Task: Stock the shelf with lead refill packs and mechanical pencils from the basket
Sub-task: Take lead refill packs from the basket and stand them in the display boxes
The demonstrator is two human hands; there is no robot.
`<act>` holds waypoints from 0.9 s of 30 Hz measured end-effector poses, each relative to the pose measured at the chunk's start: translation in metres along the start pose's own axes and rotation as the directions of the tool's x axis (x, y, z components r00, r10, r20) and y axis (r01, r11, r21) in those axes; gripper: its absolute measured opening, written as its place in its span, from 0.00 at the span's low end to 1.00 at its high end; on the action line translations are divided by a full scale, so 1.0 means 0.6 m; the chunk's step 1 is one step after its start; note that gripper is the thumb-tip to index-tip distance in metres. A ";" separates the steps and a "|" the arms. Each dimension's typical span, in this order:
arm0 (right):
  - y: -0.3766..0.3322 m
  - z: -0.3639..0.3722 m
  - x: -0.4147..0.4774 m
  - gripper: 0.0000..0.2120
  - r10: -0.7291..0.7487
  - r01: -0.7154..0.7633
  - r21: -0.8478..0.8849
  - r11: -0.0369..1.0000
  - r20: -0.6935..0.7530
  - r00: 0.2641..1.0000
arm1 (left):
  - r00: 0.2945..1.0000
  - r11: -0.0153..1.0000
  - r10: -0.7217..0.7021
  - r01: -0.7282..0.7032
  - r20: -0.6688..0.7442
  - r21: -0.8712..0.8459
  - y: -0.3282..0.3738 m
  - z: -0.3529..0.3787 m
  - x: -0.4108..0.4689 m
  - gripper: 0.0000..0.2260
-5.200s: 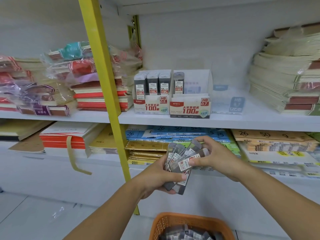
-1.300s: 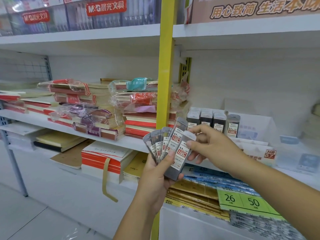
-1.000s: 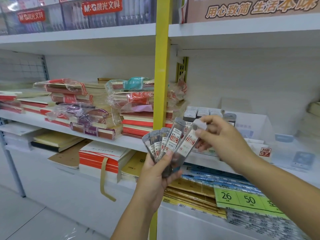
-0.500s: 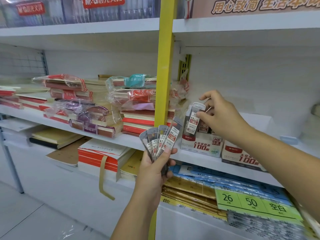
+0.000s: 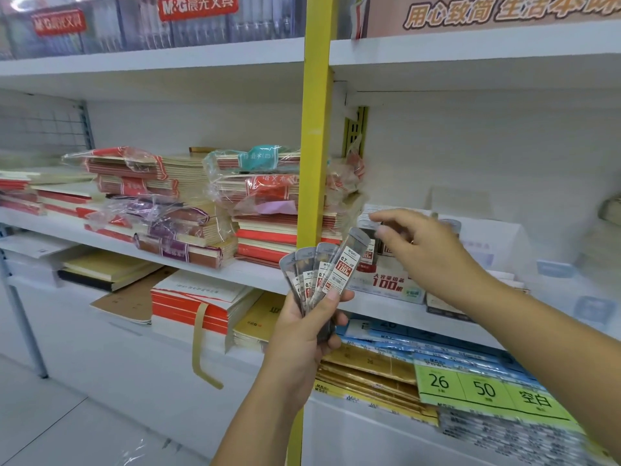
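My left hand [image 5: 304, 334] grips a fan of several grey lead refill packs [image 5: 322, 270] with red and white labels, held up in front of the yellow shelf post. My right hand [image 5: 416, 250] hovers to their right over the white display box [image 5: 386, 284] on the middle shelf, fingers loosely spread, holding nothing. Refill packs [image 5: 368, 220] stand upright in that box, partly hidden behind my hand. The basket is out of view.
A yellow upright post [image 5: 316, 129] splits the shelving. Stacks of wrapped notebooks [image 5: 188, 210] fill the middle shelf on the left. A second display box [image 5: 443, 304] sits right of the first. Paper packs with a green 26/50 label [image 5: 484, 388] lie on the lower shelf.
My right hand pulled one pack from the fan, carried it to the display box and let it go; it now hangs empty over the box. The left hand stayed put.
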State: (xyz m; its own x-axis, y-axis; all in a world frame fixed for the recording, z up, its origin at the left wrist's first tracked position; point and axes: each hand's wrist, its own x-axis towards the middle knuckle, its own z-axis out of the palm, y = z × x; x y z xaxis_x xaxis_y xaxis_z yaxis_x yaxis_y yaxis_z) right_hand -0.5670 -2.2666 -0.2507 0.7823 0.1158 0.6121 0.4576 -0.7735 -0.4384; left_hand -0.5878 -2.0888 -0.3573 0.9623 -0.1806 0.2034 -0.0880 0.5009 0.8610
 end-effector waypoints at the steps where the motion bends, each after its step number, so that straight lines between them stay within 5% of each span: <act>1: -0.006 -0.003 -0.011 0.11 0.049 -0.059 0.161 0.985 0.067 0.997 | 1.000 1.000 -0.006 0.006 0.021 0.008 -0.001 0.004 0.000 0.24; 5: -0.004 -0.020 -0.035 0.10 0.169 -0.202 0.439 0.876 0.114 0.979 | 0.994 0.997 -0.042 0.035 0.097 0.071 -0.011 0.031 0.001 0.25; 10: 0.039 -0.104 -0.021 0.08 0.269 -0.155 0.509 0.846 -0.158 0.950 | 0.993 0.995 -0.057 0.047 0.107 0.088 -0.024 0.059 0.014 0.21; 14: 0.079 -0.177 0.001 0.14 0.122 -0.007 0.318 0.948 -0.343 0.932 | 0.993 0.994 -0.066 0.057 0.102 0.091 -0.035 0.072 0.025 0.19; 20: 0.114 -0.169 0.022 0.13 -0.004 -0.019 -0.102 0.995 -0.228 0.974 | 0.994 0.989 -0.075 0.063 0.083 0.135 -0.049 0.076 0.040 0.10; 27: 0.133 -0.131 0.032 0.11 0.041 -0.049 -0.235 0.971 -0.038 0.998 | 0.992 0.985 -0.077 0.061 0.098 0.160 -0.054 0.075 0.041 0.13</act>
State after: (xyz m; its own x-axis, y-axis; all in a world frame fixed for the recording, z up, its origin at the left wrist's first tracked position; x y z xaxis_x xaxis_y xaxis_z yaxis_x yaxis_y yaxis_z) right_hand -0.5489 -2.3752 -0.2224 0.7839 0.0603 0.6179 0.3065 -0.9031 -0.3008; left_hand -0.5731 -2.1474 -0.3592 0.9365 -0.3006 0.1807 -0.0692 0.3468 0.9354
